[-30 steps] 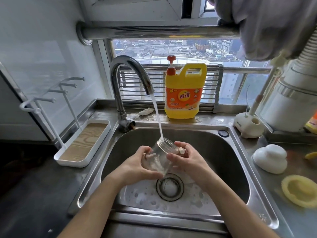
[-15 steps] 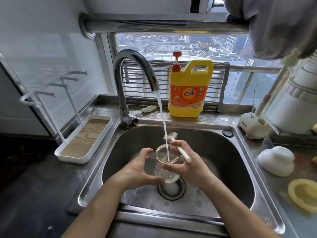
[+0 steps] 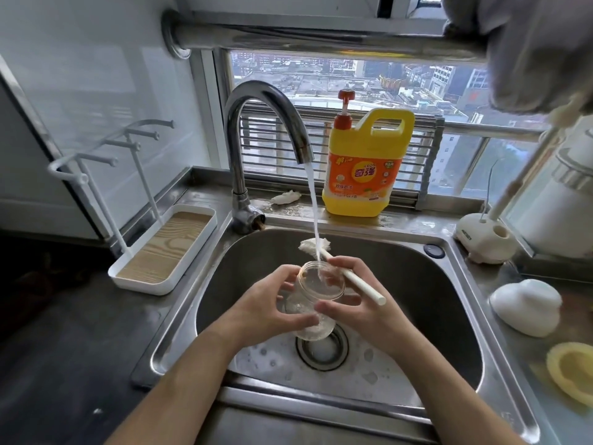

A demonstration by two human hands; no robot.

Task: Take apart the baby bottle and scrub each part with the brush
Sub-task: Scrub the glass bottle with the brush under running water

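Note:
The clear bottle body (image 3: pixel 316 300) stands mouth-up over the sink drain, under the running water. My left hand (image 3: pixel 269 306) holds its left side, thumb across the front. My right hand (image 3: pixel 356 306) holds the right side of the bottle and also grips the white-handled brush (image 3: pixel 349 277), whose sponge head (image 3: pixel 313 245) sticks out behind the bottle into the water stream. A white cap (image 3: pixel 526 308) and a yellow ring (image 3: pixel 571 372) lie on the counter at the right.
The steel sink (image 3: pixel 455 316) has suds around its drain (image 3: pixel 322 350). The faucet (image 3: pixel 256 139) runs. A yellow detergent jug (image 3: pixel 367 165) stands on the back ledge. A white drying rack tray (image 3: pixel 163 248) sits left; a white brush stand (image 3: pixel 483 239) sits right.
The bottle turned from tilted to upright under the stream. The brush, earlier hidden in my right hand, now shows with its head behind the bottle. The view moved closer and downward.

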